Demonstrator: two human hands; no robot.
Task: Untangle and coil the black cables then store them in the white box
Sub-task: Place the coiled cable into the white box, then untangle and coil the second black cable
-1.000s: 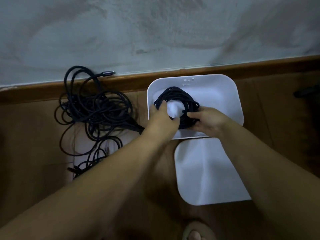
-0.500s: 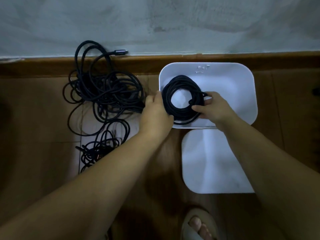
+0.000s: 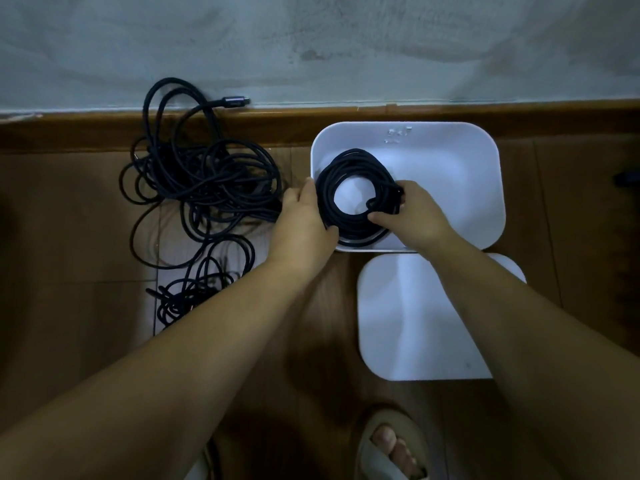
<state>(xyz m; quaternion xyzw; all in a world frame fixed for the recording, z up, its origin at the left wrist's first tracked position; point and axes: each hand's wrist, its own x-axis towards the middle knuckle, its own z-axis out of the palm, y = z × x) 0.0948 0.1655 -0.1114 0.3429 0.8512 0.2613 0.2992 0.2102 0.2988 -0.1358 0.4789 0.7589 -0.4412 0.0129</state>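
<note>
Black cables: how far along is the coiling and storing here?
Done: one coiled cable is wound into a ring. In hand: left hand and right hand hold it in the white box, not yet released. Left: the tangled pile on the floor beside the box is uncoiled; the white lid lies off.

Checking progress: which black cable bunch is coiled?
The round black cable coil in the white box, gripped by left hand and right hand; the floor pile is tangled.

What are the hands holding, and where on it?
The cable coil in the box: the left hand grips its left side, the right hand pinches its right side.
</note>
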